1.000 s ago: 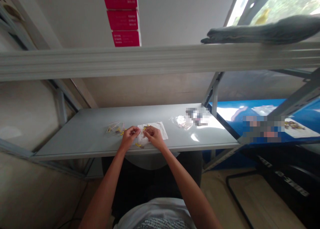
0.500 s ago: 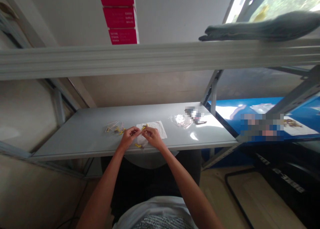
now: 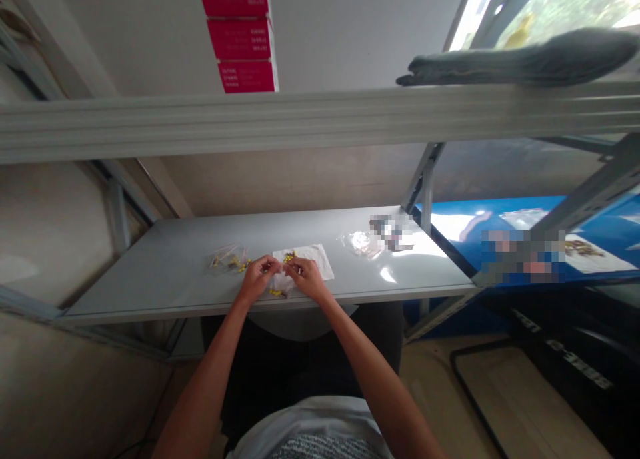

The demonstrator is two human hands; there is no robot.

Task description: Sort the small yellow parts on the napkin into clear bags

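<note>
In the head view, the left hand (image 3: 259,277) and right hand (image 3: 304,273) sit close together, fingers curled; whether they grip anything I cannot tell. Small yellow pieces (image 3: 290,255) lie just beyond on the white sheet (image 3: 316,253), presumably for easy reach.

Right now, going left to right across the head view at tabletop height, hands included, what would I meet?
Thin pale sticks → left hand → right hand → crumpled clear plastic → far-right white sheet.

Small yellow and dark pieces (image 3: 290,255) lie on a white sheet (image 3: 317,261).
</note>
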